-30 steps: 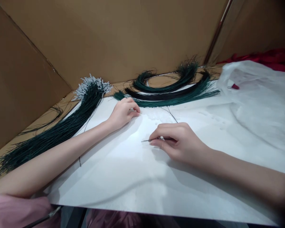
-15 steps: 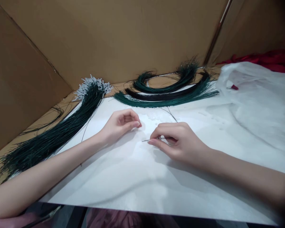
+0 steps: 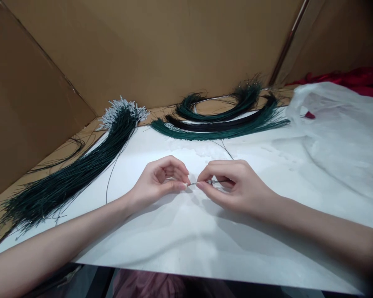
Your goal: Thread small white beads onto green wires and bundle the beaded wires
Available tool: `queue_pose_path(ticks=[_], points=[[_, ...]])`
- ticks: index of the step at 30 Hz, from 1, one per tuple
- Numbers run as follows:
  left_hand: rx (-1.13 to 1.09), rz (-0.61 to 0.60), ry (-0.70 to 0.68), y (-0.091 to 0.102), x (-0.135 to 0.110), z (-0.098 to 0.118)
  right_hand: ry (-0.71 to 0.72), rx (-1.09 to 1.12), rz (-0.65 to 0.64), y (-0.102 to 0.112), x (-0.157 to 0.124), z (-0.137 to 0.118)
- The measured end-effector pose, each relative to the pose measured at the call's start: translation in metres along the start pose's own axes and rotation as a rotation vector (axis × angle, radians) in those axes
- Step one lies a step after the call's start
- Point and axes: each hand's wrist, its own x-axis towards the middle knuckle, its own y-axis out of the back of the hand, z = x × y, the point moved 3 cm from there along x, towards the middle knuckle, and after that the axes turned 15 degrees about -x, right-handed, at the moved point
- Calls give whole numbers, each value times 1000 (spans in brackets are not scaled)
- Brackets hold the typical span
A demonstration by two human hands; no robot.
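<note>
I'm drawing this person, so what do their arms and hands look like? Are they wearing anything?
The left arm and right arm are bare, no sleeves in view. The left hand and right hand wear no gloves, rings, watch or bracelet that I can see. Nails look short and plain.

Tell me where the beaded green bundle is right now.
In the head view, the beaded bundle lies at left, running diagonally along the white sheet's left edge, between the cardboard wall and the left hand.
</note>
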Motion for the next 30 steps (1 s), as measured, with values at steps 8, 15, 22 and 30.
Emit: queue_pose_path(ticks=[8, 15, 22, 30], points=[[74, -55, -98, -1, -2, 0, -7, 20, -26, -1, 1, 0], [134, -62, -152, -4, -4, 1, 3, 24, -33, -1, -1, 0], [165, -62, -166, -5, -6, 2, 4, 32, -40, -2, -1, 0], [177, -58, -169, -6, -6, 3, 5, 29, -39, -2, 2, -1]])
